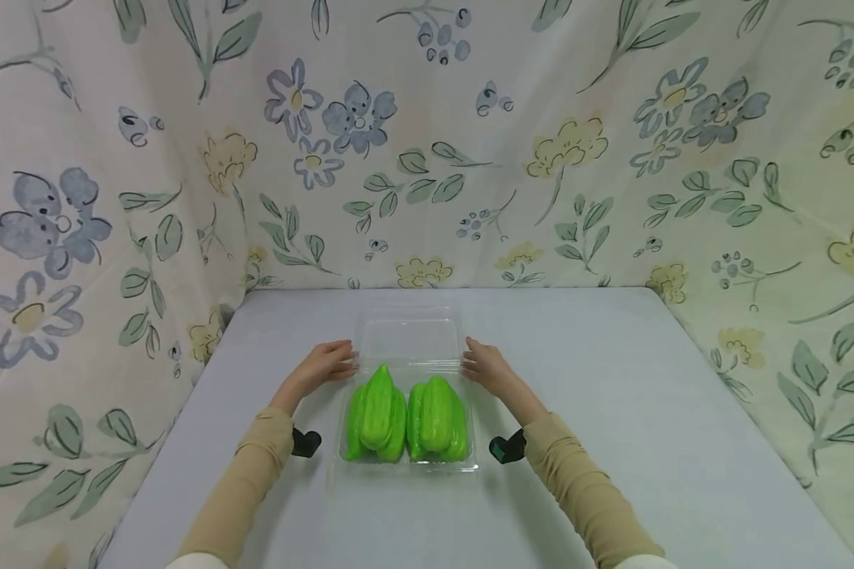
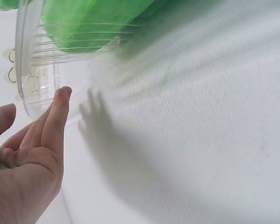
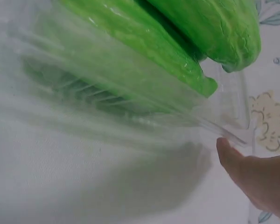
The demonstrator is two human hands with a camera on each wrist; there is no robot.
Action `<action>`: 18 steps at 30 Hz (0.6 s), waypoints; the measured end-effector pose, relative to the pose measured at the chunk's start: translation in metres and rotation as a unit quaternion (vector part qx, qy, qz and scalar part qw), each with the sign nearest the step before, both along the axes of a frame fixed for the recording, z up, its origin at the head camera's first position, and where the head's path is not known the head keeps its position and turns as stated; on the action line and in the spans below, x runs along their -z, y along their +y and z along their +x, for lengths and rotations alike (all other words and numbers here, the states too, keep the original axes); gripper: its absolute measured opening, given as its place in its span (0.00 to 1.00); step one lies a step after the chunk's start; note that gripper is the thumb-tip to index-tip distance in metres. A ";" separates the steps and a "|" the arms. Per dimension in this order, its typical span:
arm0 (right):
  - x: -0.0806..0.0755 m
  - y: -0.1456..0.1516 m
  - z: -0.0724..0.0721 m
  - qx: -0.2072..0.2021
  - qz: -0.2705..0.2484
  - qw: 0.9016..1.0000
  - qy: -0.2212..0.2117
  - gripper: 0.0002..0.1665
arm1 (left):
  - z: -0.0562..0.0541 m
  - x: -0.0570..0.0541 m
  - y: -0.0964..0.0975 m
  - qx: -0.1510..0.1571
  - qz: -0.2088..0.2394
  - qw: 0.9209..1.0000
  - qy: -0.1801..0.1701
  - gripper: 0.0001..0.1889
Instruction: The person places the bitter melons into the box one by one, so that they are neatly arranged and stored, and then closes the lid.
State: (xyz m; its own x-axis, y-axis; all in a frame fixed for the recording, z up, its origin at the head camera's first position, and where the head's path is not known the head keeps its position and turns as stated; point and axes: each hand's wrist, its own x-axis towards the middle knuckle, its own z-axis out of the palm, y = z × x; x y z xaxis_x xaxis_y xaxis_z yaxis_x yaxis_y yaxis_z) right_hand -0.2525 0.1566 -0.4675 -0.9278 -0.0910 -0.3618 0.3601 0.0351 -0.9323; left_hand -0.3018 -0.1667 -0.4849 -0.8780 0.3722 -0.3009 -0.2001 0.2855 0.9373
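A clear plastic clamshell box (image 1: pixel 441 467) sits in the middle of the table, its lid (image 1: pixel 409 338) folded back to the far side. Two stacks of ridged, bright green vegetables, a left stack (image 1: pixel 378 411) and a right stack (image 1: pixel 437 416), fill the base; their exact kind is unclear. My left hand (image 1: pixel 320 366) is at the left side of the box near the hinge, its fingers fairly straight in the left wrist view. On the opposite side, my right hand (image 1: pixel 489 371) has fingertips at the box edge; whether they touch it is hard to tell.
The white table (image 1: pixel 612 371) stretches around the box on all sides. A floral curtain (image 1: pixel 427 142) hangs behind the table and along both sides. Dark wrist devices, a left one (image 1: pixel 306 442) and a right one (image 1: pixel 507 447), stick out from under the sleeves.
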 end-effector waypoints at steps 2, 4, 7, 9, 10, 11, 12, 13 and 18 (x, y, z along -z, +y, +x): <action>0.000 0.002 -0.001 -0.005 -0.008 1.000 -0.001 0.34 | 0.000 0.000 0.002 -0.010 -0.005 1.000 0.001 0.29; 0.000 0.004 -0.002 0.013 -0.059 0.998 -0.020 0.36 | 0.000 0.000 0.004 -0.023 -0.014 1.000 0.005 0.28; -0.001 0.007 -0.003 0.001 -0.066 0.998 -0.018 0.36 | 0.001 0.001 0.006 -0.038 -0.032 0.998 0.025 0.28; -0.003 0.009 -0.004 -0.006 -0.065 0.998 -0.013 0.37 | 0.001 0.001 0.008 -0.053 -0.030 0.997 0.046 0.27; -0.005 0.010 -0.005 -0.012 -0.063 0.998 -0.007 0.37 | 0.001 0.000 0.010 -0.059 -0.028 0.996 0.062 0.27; -0.007 0.012 -0.005 -0.015 -0.058 0.998 -0.003 0.37 | 0.000 0.000 0.011 -0.068 -0.021 0.994 0.079 0.26; -0.008 0.014 -0.006 -0.019 -0.052 0.998 0.002 0.37 | 0.000 -0.001 0.013 -0.077 -0.017 0.992 0.101 0.25; -0.010 0.016 -0.007 -0.025 -0.048 0.998 0.009 0.37 | 0.000 -0.002 0.014 -0.090 -0.010 0.989 0.117 0.24; -0.019 0.030 -0.006 -0.073 -0.021 0.996 0.047 0.37 | 0.003 -0.008 0.021 -0.124 -0.005 0.968 0.218 0.16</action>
State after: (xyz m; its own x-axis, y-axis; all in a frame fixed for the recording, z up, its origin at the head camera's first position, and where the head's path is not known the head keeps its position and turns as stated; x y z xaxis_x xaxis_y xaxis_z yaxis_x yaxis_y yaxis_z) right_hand -0.2589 0.1865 -0.4484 -0.9333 -0.2406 -0.2667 0.2649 0.0404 -0.9634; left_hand -0.2987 -0.1454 -0.4765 -0.9843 0.1333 0.1161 0.1505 0.2880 0.9457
